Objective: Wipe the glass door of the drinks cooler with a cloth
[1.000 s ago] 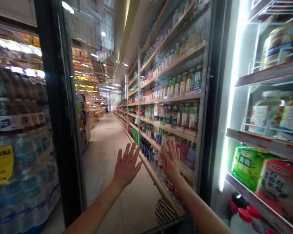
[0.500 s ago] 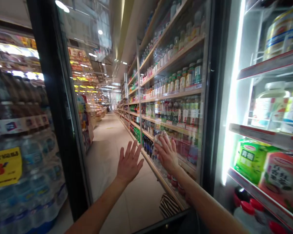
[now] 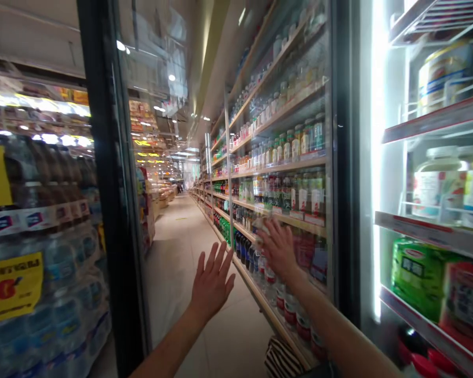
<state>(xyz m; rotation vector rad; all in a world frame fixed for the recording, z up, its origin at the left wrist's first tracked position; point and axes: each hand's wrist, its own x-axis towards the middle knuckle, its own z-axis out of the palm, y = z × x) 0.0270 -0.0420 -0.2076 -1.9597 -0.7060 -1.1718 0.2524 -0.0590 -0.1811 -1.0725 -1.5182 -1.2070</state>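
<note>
A glass cooler door (image 3: 106, 173) with a dark frame stands open before me. My left hand (image 3: 213, 283) is raised with its fingers spread, palm against or close to the glass; I cannot tell whether it touches. Higher and to the right, my right hand (image 3: 279, 249) presses a crumpled whitish cloth (image 3: 259, 229) to the pane. Most of that cloth is hidden behind the fingers, and the hand is slightly blurred.
To the right are lit cooler shelves (image 3: 437, 118) with bottles and a green pack (image 3: 417, 275). Shrink-wrapped water bottles (image 3: 63, 310) are stacked at left beneath a yellow price sign (image 3: 13, 286). Through the glass run drink shelves (image 3: 284, 163) and an aisle floor (image 3: 173, 252).
The view has tilted up and turned slightly left, so the surroundings sit lower and further right. My right hand has shifted a little with the cloth; my left hand keeps its spread pose.
</note>
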